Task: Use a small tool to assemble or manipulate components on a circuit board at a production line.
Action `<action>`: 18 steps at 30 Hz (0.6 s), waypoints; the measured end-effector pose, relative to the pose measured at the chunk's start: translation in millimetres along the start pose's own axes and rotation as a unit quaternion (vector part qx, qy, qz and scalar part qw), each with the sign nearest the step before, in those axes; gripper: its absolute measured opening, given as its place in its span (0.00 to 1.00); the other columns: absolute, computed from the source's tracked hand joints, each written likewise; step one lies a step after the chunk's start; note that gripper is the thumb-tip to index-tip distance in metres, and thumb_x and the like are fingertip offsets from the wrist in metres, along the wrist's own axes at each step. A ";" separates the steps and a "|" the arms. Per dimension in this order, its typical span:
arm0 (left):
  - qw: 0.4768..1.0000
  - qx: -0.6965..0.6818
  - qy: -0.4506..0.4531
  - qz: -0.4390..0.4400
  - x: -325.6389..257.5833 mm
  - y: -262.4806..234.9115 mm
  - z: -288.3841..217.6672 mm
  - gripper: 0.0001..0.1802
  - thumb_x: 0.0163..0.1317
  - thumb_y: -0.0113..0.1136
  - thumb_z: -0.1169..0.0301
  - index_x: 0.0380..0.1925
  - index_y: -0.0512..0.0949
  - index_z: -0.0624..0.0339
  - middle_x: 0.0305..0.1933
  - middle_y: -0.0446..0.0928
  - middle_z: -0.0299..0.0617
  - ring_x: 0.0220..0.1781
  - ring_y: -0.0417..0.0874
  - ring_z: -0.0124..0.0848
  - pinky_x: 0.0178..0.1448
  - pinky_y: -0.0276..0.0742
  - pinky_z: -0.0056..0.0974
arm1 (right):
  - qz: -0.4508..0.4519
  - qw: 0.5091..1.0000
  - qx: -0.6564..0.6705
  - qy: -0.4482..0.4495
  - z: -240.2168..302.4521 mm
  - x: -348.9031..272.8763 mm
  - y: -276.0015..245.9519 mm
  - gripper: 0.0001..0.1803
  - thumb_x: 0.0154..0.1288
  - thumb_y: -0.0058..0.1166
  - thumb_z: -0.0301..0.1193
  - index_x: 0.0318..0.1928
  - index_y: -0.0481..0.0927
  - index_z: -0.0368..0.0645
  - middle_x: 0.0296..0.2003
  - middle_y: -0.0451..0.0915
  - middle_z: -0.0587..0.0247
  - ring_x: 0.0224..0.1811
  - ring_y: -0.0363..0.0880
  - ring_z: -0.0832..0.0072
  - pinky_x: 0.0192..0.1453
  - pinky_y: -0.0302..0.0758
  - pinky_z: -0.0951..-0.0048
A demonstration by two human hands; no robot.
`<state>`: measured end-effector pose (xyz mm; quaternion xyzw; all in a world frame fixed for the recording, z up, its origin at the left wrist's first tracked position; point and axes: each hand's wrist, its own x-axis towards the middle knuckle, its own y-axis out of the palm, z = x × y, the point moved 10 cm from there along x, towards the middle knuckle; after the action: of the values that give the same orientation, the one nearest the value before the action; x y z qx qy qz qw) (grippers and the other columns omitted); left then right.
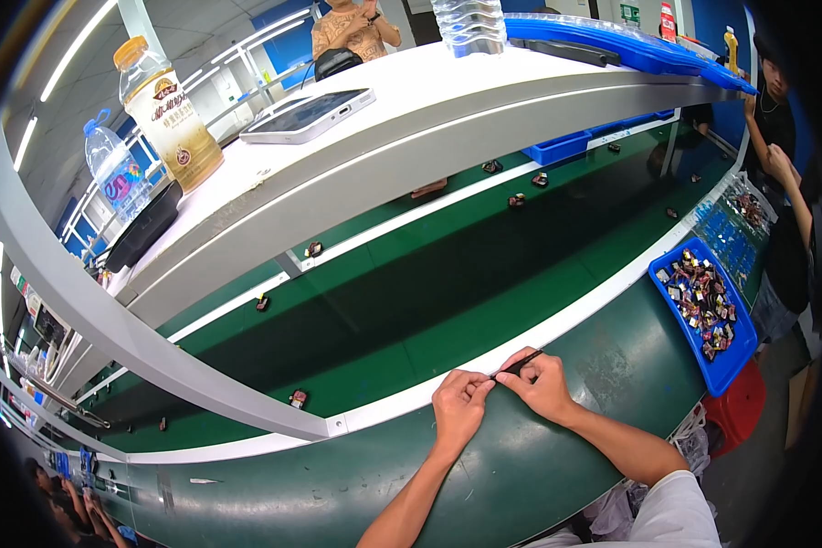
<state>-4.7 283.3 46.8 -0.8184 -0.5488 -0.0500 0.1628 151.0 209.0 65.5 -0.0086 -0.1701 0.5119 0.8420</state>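
On a green worktop [320, 498], the right hand [541, 388] closes round a slim black tool [526, 361]; the left hand [458, 406] pinches shut, contents hidden. Two o'clock: blue tray [734, 363] of small components [700, 301].

Your right hand [541, 388] hid part of the slim black tool [526, 362]. The lower edge cut off your left forearm [409, 504].

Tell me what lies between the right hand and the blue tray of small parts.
In the head view, just green worktop with a shiny, scuffed patch lies between the right hand and the blue tray.
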 end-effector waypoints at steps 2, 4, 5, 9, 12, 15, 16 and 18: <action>1.000 0.004 0.000 0.001 0.3 0.7 0.0 0.03 0.60 0.69 0.81 0.32 0.84 0.72 0.32 0.77 0.38 0.24 0.76 0.20 0.27 0.70 0.28 | -0.001 1.000 0.000 0.000 0.5 0.1 -0.5 0.08 0.61 0.70 0.21 0.37 0.82 0.36 0.14 0.65 0.82 0.18 0.57 0.94 0.23 0.52 0.82; 1.000 0.007 0.001 -0.001 -0.1 -0.1 0.9 0.03 0.60 0.69 0.81 0.32 0.84 0.72 0.32 0.77 0.38 0.24 0.76 0.20 0.27 0.70 0.28 | 0.000 1.000 0.002 -0.001 1.0 0.1 0.1 0.08 0.61 0.70 0.21 0.37 0.82 0.36 0.14 0.65 0.82 0.18 0.57 0.94 0.23 0.52 0.82; 1.000 0.008 0.001 -0.001 -0.1 -0.4 1.1 0.03 0.60 0.69 0.81 0.32 0.84 0.72 0.32 0.77 0.38 0.24 0.76 0.20 0.27 0.70 0.28 | 0.001 1.000 -0.002 -0.003 1.6 0.3 0.4 0.08 0.61 0.70 0.21 0.37 0.82 0.36 0.14 0.65 0.81 0.18 0.57 0.94 0.23 0.52 0.82; 1.000 0.002 0.003 0.000 0.0 0.9 1.9 0.03 0.60 0.69 0.81 0.32 0.84 0.72 0.32 0.78 0.38 0.24 0.76 0.20 0.27 0.70 0.27 | 0.001 1.000 -0.008 -0.016 4.7 -0.5 -1.0 0.08 0.60 0.70 0.21 0.37 0.82 0.35 0.14 0.65 0.81 0.17 0.57 0.94 0.23 0.52 0.82; 1.000 -0.003 0.001 -0.007 -0.2 -0.3 4.3 0.03 0.59 0.71 0.81 0.33 0.85 0.71 0.31 0.78 0.38 0.24 0.76 0.20 0.27 0.70 0.28 | 0.003 1.000 -0.007 -0.014 6.0 -0.1 0.5 0.09 0.59 0.71 0.21 0.37 0.82 0.35 0.14 0.65 0.80 0.17 0.57 0.94 0.23 0.52 0.82; 1.000 -0.007 0.004 -0.007 0.1 -0.3 4.2 0.03 0.59 0.70 0.81 0.33 0.85 0.71 0.32 0.78 0.39 0.24 0.76 0.20 0.27 0.70 0.28 | 0.005 1.000 -0.013 -0.027 6.2 -0.3 0.6 0.09 0.58 0.71 0.20 0.38 0.82 0.35 0.13 0.65 0.80 0.17 0.58 0.94 0.23 0.53 0.82; 1.000 -0.006 0.009 -0.002 0.2 0.7 3.2 0.03 0.60 0.69 0.82 0.32 0.84 0.72 0.33 0.78 0.39 0.24 0.77 0.20 0.27 0.70 0.27 | 0.005 1.000 -0.014 -0.027 5.1 -0.3 0.3 0.09 0.58 0.71 0.20 0.38 0.82 0.35 0.13 0.65 0.80 0.17 0.58 0.94 0.23 0.53 0.82; 1.000 -0.009 0.007 -0.002 0.1 1.0 3.0 0.03 0.60 0.69 0.82 0.32 0.84 0.72 0.33 0.78 0.39 0.24 0.77 0.20 0.27 0.70 0.27 | 0.006 1.000 -0.014 -0.021 2.4 -0.1 0.6 0.10 0.58 0.71 0.20 0.38 0.82 0.35 0.14 0.65 0.80 0.17 0.57 0.94 0.23 0.53 0.82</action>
<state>-4.1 284.0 43.7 -0.8183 -0.5491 -0.0606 0.1589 149.7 208.8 67.6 -0.0107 -0.1951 0.5145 0.8349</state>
